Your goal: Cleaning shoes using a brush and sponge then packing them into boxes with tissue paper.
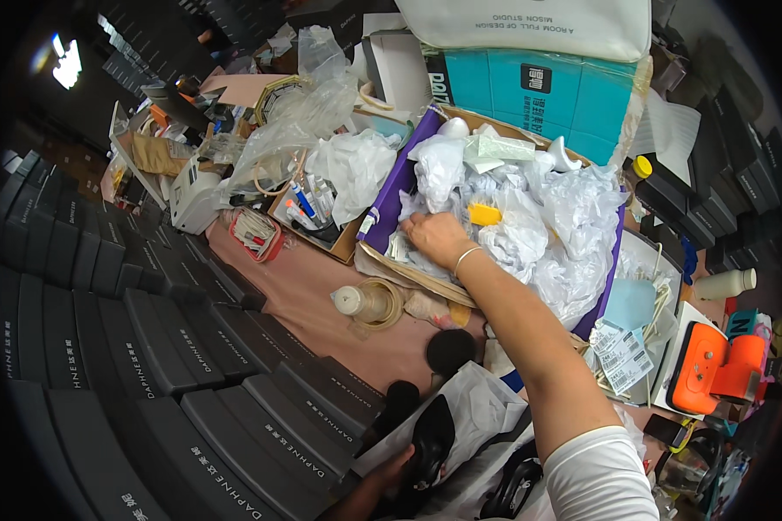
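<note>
My right hand (437,239) reaches into a purple-sided carton (376,217), at its near left corner. Its fingers curl down among crumpled white plastic bags (517,247), and what they grip is hidden. A thin bracelet circles that wrist. Low in the view, my left hand (396,469) is closed on a black shoe (429,441), with only part of the hand showing. White wrapping paper (478,408) lies beside this shoe. A second black shoe (514,486) rests to the right, near my lap. A yellow piece (485,214) sits on top of the bags.
Stacks of dark shoeboxes (200,347) fill the left side. A pink-covered table (300,300) bears a white-capped bottle (350,300), a tape roll (391,317) and a box of pens (304,204). Label sheets (621,356) and an orange device (699,369) lie at right.
</note>
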A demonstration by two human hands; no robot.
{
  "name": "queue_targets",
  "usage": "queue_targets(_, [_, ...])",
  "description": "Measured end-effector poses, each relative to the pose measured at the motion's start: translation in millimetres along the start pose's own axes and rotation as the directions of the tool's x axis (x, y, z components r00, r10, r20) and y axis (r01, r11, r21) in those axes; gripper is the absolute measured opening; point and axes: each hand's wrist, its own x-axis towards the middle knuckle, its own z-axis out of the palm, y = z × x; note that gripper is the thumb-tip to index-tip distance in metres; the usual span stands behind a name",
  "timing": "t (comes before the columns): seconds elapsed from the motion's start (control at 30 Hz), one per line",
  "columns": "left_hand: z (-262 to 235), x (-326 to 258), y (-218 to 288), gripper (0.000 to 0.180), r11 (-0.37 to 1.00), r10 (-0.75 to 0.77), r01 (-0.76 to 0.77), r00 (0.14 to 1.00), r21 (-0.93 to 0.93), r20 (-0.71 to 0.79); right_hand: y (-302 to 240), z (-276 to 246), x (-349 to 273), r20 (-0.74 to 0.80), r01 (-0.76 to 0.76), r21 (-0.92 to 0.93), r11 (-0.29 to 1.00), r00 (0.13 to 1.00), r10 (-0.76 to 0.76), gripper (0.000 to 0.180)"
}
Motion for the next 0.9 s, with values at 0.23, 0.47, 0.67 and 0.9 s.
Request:
queue_targets(0.23, [30.2,0.0,12.1,0.083,0.995,0.078,-0.072,0.992,0.07,-0.098,-6.2,-72.2,-23.8,-0.414,-0.139,0.452,0.881,0.842,0.345,0.023])
queue_targets(0.47, [77.8,-22.0,24.2,0.075,0.994,0.031,-0.011,0.98,0.105,-0.196,-90.0,-131.8,-232.9,-0.052,-0.07,0.981,0.183,0.808,0.587,0.028])
queue_targets(0.67, [150.5,-44.4,0.9,0.092,0.987,0.156,-0.155,0.988,0.039,-0.008,-225.7,-111.3,-361.9,0.19,-0.256,0.966,0.034,0.791,0.581,0.025])
queue_targets(0.9, [160.1,-58.8,-38.1,0.044,0.948,0.3,-0.267,0.932,0.174,-0.204,-293.8,-121.6,-391.0,0.013,-0.274,0.672,0.688,0.933,0.359,0.028])
